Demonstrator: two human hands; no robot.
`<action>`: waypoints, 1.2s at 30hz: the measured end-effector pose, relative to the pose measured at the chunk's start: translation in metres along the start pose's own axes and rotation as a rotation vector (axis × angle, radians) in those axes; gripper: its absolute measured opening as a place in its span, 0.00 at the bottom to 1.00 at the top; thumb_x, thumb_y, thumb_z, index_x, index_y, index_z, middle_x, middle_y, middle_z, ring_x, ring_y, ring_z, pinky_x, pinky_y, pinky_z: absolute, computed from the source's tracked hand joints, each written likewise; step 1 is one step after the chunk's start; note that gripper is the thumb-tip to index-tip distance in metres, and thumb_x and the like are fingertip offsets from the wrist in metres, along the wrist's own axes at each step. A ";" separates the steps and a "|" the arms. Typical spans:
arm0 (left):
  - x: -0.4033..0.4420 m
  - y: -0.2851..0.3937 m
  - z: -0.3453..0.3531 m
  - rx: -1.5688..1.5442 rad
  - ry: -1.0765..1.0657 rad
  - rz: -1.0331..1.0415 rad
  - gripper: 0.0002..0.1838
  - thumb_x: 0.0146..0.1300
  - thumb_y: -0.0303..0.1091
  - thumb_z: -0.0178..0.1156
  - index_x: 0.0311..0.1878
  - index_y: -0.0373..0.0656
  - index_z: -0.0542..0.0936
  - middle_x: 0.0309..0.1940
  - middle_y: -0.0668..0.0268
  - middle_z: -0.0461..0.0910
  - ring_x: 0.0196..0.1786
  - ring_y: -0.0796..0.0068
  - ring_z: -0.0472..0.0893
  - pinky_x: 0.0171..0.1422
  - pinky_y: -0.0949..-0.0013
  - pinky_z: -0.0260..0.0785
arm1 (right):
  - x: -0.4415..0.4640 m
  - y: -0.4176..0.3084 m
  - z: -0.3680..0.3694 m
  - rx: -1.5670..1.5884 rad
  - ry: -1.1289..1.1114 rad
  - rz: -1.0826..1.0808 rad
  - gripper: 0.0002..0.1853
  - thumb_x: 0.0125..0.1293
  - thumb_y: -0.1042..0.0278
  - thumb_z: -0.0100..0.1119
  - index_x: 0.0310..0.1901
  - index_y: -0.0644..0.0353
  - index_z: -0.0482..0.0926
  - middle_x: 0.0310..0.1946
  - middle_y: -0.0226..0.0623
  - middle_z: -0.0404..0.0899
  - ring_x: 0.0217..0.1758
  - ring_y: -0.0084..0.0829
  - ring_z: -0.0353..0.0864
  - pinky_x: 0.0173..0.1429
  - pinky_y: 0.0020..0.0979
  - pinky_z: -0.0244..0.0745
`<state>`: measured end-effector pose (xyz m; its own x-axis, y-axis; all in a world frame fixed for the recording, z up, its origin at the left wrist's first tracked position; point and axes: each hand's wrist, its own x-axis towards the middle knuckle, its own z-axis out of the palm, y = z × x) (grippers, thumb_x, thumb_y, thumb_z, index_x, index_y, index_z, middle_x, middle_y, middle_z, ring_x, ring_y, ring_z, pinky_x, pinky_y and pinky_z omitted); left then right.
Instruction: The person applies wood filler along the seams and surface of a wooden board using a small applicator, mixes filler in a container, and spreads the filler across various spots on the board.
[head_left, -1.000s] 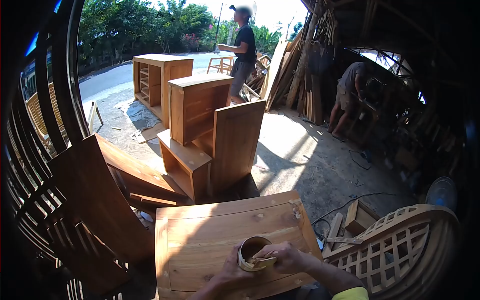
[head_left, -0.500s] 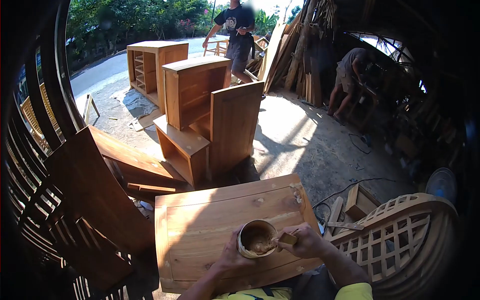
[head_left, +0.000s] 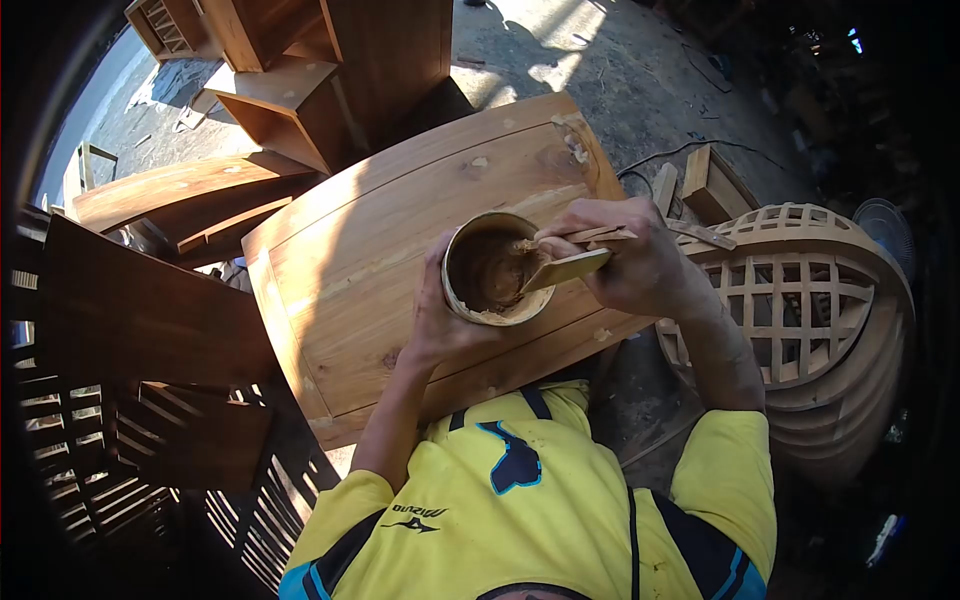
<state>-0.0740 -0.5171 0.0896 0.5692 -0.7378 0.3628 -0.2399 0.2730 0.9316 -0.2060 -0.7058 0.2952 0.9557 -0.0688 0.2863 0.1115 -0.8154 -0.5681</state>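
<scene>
Head view, now tipped lower: cups the can (head_left: 490,317) in the left hand (head_left: 440,315), above the wooden panel (head_left: 390,260); pinches a flat blade (head_left: 568,270) and thinner strip (head_left: 597,236) in the right hand (head_left: 625,258), now angling the blade into the can's mouth, apparently working the paste (head_left: 488,275).

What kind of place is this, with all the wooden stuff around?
It looks like a woodworking shop, maybe one where furniture is made. You can see open wooden boxes like cabinet parts, a curved wooden lattice, and a tub of brown paste held over a wooden panel.
</scene>
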 end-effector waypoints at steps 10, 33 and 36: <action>0.008 -0.002 0.022 -0.141 -0.043 0.054 0.69 0.38 0.33 0.91 0.82 0.41 0.56 0.73 0.53 0.72 0.74 0.59 0.77 0.79 0.55 0.73 | -0.019 0.004 0.023 0.193 0.060 0.278 0.11 0.72 0.72 0.73 0.51 0.69 0.89 0.40 0.40 0.91 0.32 0.24 0.90 0.36 0.27 0.85; 0.051 0.047 0.092 0.140 -0.267 0.432 0.66 0.45 0.48 0.90 0.83 0.42 0.59 0.79 0.47 0.65 0.83 0.39 0.62 0.85 0.41 0.62 | -0.149 -0.002 -0.023 0.307 0.486 0.893 0.14 0.65 0.68 0.63 0.48 0.69 0.83 0.37 0.39 0.85 0.40 0.32 0.85 0.49 0.40 0.80; 0.053 0.058 0.049 0.244 -0.252 0.274 0.54 0.56 0.42 0.83 0.82 0.41 0.63 0.81 0.46 0.64 0.83 0.41 0.63 0.85 0.45 0.60 | -0.223 0.012 -0.024 0.418 0.711 1.104 0.21 0.66 0.66 0.64 0.54 0.72 0.79 0.40 0.44 0.84 0.43 0.37 0.86 0.48 0.40 0.79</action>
<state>-0.0964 -0.5708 0.1620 0.2564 -0.7942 0.5509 -0.5513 0.3480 0.7583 -0.4246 -0.7138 0.2432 0.2716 -0.9408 -0.2028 -0.4129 0.0764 -0.9076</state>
